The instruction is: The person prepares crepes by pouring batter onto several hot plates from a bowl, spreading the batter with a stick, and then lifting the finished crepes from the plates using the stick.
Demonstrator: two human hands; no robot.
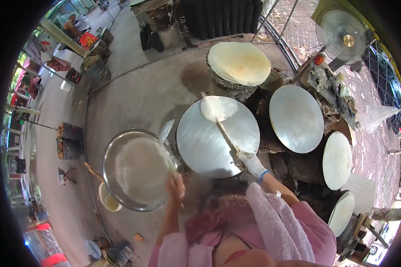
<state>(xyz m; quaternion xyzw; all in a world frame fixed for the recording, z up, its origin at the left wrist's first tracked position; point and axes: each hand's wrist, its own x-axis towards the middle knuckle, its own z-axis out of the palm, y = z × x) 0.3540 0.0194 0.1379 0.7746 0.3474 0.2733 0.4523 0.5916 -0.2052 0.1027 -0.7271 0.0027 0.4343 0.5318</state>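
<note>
My left hand [176,191] grips the handle of a ladle [166,132], whose bowl is raised at the far right rim of a wide steel basin [107,157]. Pale, smooth batter [142,170] fills much of the basin. In a white knit glove, my right hand [253,166] holds a wooden-handled spreader [228,136] over a round metal griddle [195,143]. A wet patch of pale batter [222,108] lies at the griddle's far edge, around the spreader's head. Bare metal shows over the remaining griddle surface.
Behind the griddle, large thin pancakes [239,63] lie on a drum. More round griddles curve along my right: a bare-looking one [296,118] and two pale-coated ones [337,161] [341,213]. A small pail [107,199] stands beside the basin. A fan [342,36] is at far right.
</note>
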